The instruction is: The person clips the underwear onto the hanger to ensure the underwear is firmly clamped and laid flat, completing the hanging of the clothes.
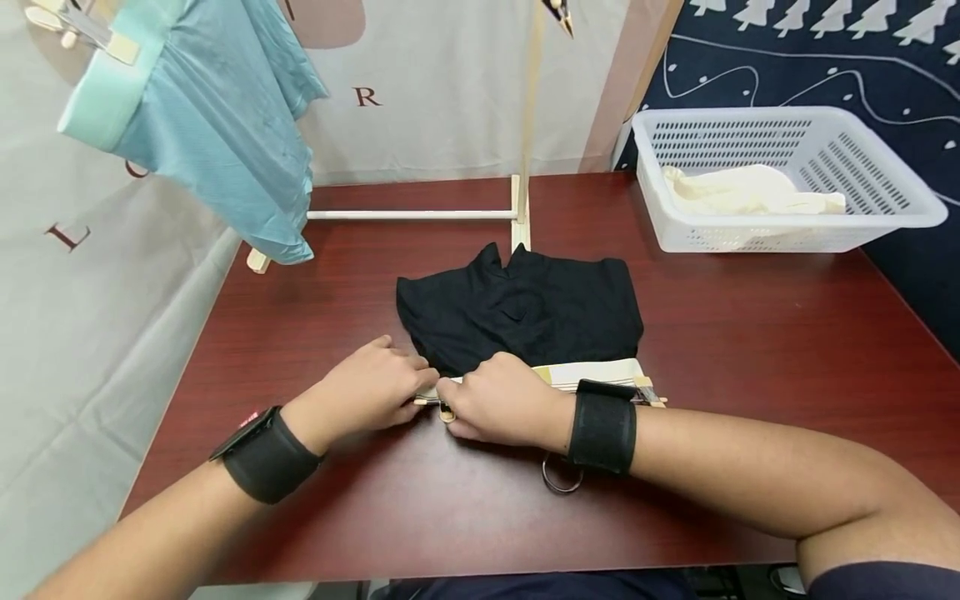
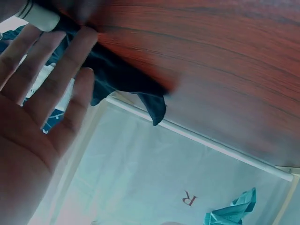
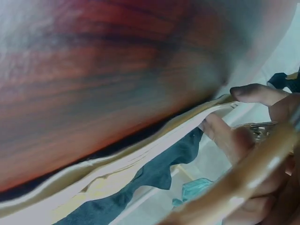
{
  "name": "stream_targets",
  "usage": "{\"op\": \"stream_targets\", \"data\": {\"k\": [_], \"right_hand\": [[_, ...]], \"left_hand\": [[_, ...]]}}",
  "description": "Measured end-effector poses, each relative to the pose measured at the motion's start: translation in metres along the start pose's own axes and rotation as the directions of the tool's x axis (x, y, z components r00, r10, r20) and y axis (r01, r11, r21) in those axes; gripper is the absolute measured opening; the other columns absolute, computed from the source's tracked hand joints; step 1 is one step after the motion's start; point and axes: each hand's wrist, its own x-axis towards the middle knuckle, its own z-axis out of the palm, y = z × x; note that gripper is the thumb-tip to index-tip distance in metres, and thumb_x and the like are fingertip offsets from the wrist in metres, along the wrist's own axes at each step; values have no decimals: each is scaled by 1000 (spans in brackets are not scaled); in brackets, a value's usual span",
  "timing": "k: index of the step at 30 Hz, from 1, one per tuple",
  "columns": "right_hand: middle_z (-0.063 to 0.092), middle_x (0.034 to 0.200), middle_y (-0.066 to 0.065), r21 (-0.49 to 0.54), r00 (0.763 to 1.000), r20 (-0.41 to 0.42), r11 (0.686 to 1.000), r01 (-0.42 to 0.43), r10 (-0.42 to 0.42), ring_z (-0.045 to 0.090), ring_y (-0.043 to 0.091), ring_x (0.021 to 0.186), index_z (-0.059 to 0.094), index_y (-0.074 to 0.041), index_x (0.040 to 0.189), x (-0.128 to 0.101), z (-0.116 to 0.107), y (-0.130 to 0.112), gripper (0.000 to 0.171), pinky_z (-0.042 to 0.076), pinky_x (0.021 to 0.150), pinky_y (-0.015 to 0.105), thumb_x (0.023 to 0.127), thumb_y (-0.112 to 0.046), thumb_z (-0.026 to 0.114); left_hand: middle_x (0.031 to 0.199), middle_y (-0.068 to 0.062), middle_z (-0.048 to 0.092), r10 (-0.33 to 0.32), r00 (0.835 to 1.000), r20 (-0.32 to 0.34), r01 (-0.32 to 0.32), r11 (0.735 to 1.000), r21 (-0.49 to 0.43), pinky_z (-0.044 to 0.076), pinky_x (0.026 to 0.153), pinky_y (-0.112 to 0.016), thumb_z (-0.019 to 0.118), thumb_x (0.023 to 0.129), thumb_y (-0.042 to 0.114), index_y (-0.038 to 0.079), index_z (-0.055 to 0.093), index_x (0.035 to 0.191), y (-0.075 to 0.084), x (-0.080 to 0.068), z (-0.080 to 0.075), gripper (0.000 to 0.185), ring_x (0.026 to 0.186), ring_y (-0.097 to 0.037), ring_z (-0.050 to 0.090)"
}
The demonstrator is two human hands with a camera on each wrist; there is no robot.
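Black boxer shorts (image 1: 525, 308) lie on the table with their cream waistband (image 1: 592, 372) toward me. At the waistband's left end, my left hand (image 1: 367, 387) pinches the edge between thumb and forefinger, best seen in the right wrist view. The other left fingers (image 2: 70, 68) stretch out beside the black cloth. My right hand (image 1: 510, 404) grips a wooden-tipped metal clip (image 1: 447, 412) at that same end, right against the left fingertips. A second clip (image 1: 647, 393) sits at the waistband's right end. Below my right wrist shows a metal ring (image 1: 562, 479); its other parts are hidden.
Light-blue shorts (image 1: 217, 125) hang from a clip (image 1: 90, 29) at upper left. Behind the black shorts stands a rack with a white bar (image 1: 412, 215) and a wooden post (image 1: 529, 108). A white basket (image 1: 780, 229) holding cream cloth (image 1: 750, 192) stands at back right.
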Motion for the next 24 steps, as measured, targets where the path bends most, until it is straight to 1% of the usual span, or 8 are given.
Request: {"op": "stream_targets", "data": {"k": [3,5,9,12,15,18,21,24], "right_hand": [[46,51,-9,9,1000,16,1000,-15,15,42,9,40,55,-18,74,1,-2,1,30,36,40,31,89,-42,63],[47,51,-9,11,1000,19,1000,-25,24,45,10,41,56,-18,73,2,-3,1,32,38,40,32,90,-44,63],[47,51,-8,5,999,19,999,-32,32,46,10,41,55,-17,71,3,-3,1,39,39,40,31,95,-48,59],[47,51,-7,4,999,22,999,-38,38,46,11,40,54,-17,70,2,-2,1,42,38,40,31,97,-48,56],[47,51,-6,16,999,29,999,-44,44,46,12,41,53,-16,70,3,0,2,42,39,40,31,98,-47,55],[48,52,-6,41,999,28,998,-46,45,47,12,42,54,-16,71,3,0,3,41,39,41,33,98,-47,55],[49,53,-6,63,999,12,997,-41,40,49,12,44,55,-16,73,3,0,4,39,40,42,33,98,-45,56],[50,55,-5,64,999,-13,997,-39,40,50,11,45,55,-16,75,4,1,5,37,41,42,32,98,-44,57]], "left_hand": [[64,6,57,23,999,-49,-22,999,30,39,59,-32,78,75,19,16,64,76,0,-1,2,14,57,-9,53],[62,6,55,32,997,-75,-29,998,48,39,58,-32,77,74,18,16,62,74,0,-1,3,14,56,-9,51],[65,4,55,36,993,-116,-29,998,63,44,56,-31,73,75,15,15,62,74,3,0,7,11,56,-13,52],[68,3,56,17,991,-134,-9,998,59,45,49,-31,73,76,13,14,63,77,4,0,10,10,58,-15,54],[70,4,54,-25,992,-125,26,1000,9,43,45,-30,78,75,13,16,63,78,2,0,13,16,61,-13,55],[71,8,53,-87,993,-84,79,992,-95,42,48,-27,82,77,18,21,63,77,-3,-1,13,20,64,-8,54],[74,12,56,-156,987,-40,144,966,-215,45,55,-25,81,83,23,25,67,79,-8,-2,13,15,67,-4,52],[79,13,62,-195,981,-17,182,940,-290,49,62,-26,78,87,25,26,71,86,-12,-4,12,8,70,-3,53]]}}
